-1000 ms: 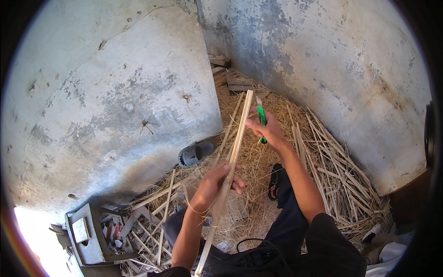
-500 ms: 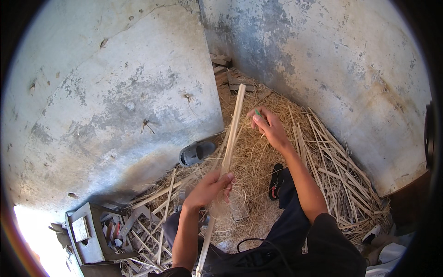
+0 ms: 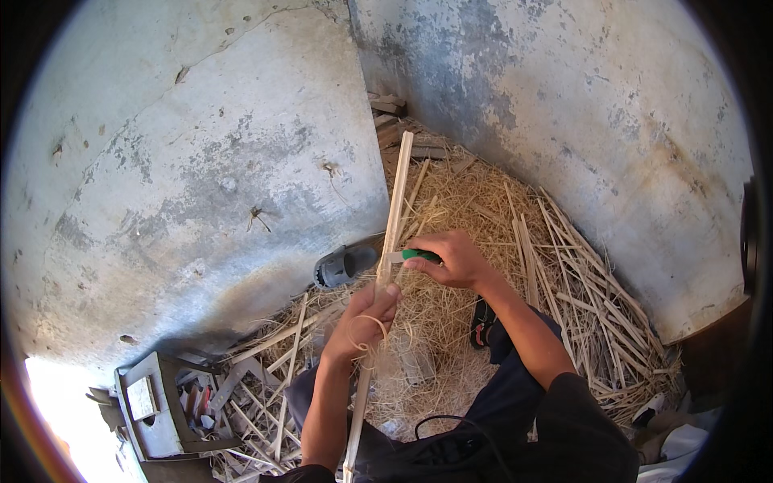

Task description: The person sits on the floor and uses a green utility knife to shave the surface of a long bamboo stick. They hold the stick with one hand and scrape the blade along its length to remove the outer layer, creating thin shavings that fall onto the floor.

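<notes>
My left hand [image 3: 364,319] is closed around a long pale bamboo strip [image 3: 398,189], which slants from my lap up toward the far corner. A thin curled shaving [image 3: 369,320] loops over that hand. In my right hand [image 3: 455,259] is a knife [image 3: 422,255] with a green handle. Its short blade lies against the strip, a little beyond my left hand, pointing left. Part of the handle is hidden by my fingers.
Shavings [image 3: 459,193] cover the floor between two worn walls. Many cut strips [image 3: 596,306] lie piled at the right. A dark slipper [image 3: 345,266] sits by the left wall, near an upturned stool-like frame [image 3: 157,406] with clutter. Wooden blocks [image 3: 388,105] lie in the far corner.
My right hand has come nearer and left, bringing the knife blade onto the strip. The strip's far end has shifted slightly left, and my left hand has moved slightly up.
</notes>
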A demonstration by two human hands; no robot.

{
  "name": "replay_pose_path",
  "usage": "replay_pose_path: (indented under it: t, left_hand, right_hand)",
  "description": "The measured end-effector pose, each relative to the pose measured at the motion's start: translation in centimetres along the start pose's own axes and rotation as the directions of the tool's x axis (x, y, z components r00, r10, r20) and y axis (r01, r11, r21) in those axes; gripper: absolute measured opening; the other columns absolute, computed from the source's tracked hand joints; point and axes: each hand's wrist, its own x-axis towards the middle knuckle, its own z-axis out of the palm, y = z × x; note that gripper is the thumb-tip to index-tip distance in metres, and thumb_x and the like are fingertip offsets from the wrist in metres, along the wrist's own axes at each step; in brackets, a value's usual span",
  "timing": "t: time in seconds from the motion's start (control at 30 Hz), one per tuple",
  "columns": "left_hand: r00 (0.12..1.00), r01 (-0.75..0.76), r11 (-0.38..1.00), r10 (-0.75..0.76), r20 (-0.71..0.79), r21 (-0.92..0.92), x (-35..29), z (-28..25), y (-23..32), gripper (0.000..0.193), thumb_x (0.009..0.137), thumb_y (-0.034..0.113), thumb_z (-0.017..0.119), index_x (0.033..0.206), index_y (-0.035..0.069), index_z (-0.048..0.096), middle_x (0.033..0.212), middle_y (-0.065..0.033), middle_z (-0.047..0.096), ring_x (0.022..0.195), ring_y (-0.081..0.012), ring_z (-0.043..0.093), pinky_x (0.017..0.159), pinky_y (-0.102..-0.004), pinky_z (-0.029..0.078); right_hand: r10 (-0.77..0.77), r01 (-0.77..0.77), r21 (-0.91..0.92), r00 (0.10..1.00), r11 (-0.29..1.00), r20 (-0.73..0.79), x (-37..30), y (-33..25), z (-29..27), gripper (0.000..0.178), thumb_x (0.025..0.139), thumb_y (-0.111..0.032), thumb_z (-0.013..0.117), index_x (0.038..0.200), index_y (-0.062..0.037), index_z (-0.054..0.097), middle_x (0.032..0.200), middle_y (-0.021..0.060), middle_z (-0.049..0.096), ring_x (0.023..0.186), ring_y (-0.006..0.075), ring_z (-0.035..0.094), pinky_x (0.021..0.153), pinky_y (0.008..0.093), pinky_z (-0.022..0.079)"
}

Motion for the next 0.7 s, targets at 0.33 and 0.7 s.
replay_pose_path:
  t: [0.33, 0.7]
  left_hand:
    - [0.999, 0.035, 0.984, -0.032, 0.024, -0.175, 0.2, 0.3, 0.4, 0.041, 0.111, 0.049, 0.050, 0.086, 0.018, 0.044, 0.067, 0.0105, 0.030, 0.054, -0.0031, 0.025, 0.048, -0.0239, 0.021]
    - [0.991, 0.111, 0.975, -0.123, -0.048, -0.191, 0.6, 0.0, 0.1, 0.031, 0.106, 0.036, 0.054, 0.083, 0.018, 0.044, 0.064, 0.0087, 0.032, 0.049, -0.0050, 0.026, 0.044, -0.0258, 0.021]
  right_hand:
    - [-0.072, 0.060, -0.107, 0.991, 0.992, -0.111, 0.2, -0.4, 0.7, 0.045, 0.097, -0.053, 0.070, 0.098, -0.0091, 0.079, 0.080, 0.0074, 0.075, 0.063, 0.0258, 0.071, 0.056, 0.0368, 0.053]
    - [-0.014, -0.014, -0.119, 0.973, 0.993, -0.230, 0.7, 0.9, 1.2, 0.045, 0.097, -0.052, 0.071, 0.100, -0.0088, 0.080, 0.076, 0.0066, 0.074, 0.059, 0.0220, 0.068, 0.053, 0.0342, 0.050]
